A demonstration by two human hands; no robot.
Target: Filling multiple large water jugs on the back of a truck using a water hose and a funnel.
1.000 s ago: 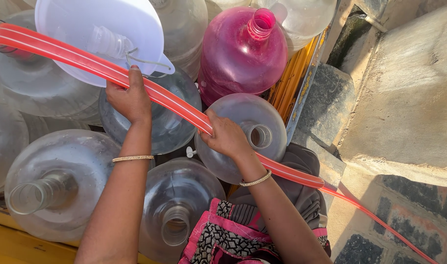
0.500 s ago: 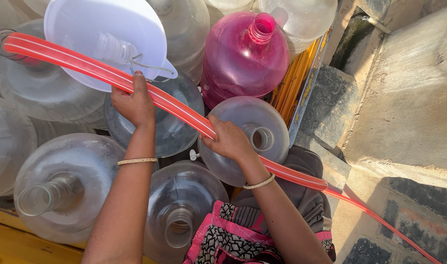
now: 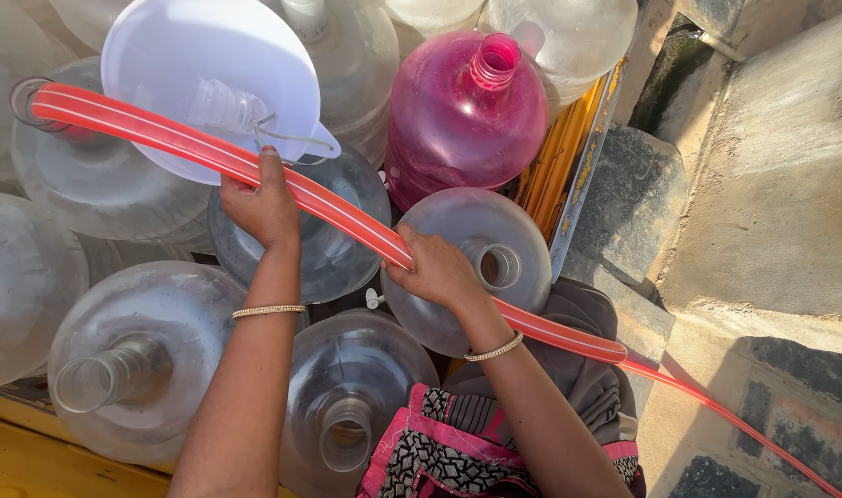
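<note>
A long red hose [image 3: 347, 215] with pale stripes runs from the upper left down to the lower right. My left hand [image 3: 262, 205] grips it near a white funnel [image 3: 209, 78] that rests in the neck of a clear jug. My right hand [image 3: 435, 269] grips the same hose further along, above a clear jug [image 3: 494, 267] with an open neck. The hose's end lies at the far left, at the mouth of another clear jug [image 3: 98, 184]. Both wrists wear thin bangles.
Several large clear water jugs are packed together on a yellow-edged cart [image 3: 568, 157]. One pink jug [image 3: 467, 120] stands at the back. Stone slabs and paving [image 3: 780, 212] lie to the right. Patterned pink and black cloth [image 3: 439, 452] shows below.
Both hands and the hose have stayed almost in place. The view has shifted slightly.
</note>
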